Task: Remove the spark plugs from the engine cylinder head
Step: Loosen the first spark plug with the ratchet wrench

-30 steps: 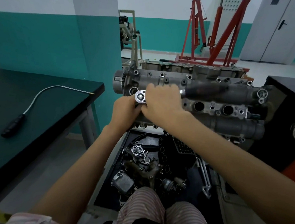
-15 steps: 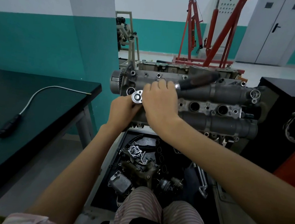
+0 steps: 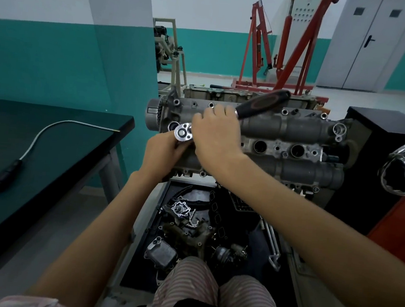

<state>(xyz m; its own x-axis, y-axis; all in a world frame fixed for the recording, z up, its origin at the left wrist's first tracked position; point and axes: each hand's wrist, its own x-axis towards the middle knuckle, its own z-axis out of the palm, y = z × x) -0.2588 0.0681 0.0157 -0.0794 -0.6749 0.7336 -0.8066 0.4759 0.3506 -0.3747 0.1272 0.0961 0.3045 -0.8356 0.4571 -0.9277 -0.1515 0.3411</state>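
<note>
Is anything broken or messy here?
Nothing looks broken. The tray below the cylinder head holds a jumble of loose engine parts, and a bendy tool lies alone on the dark table.

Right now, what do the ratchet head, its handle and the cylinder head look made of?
Ratchet head: polished, chrome-like steel, bright and mirror-shiny. Handle: black rubber or plastic grip, matte, probably over metal. Cylinder head: cast metal, likely aluminium, dull rough grey and grimy.
</note>
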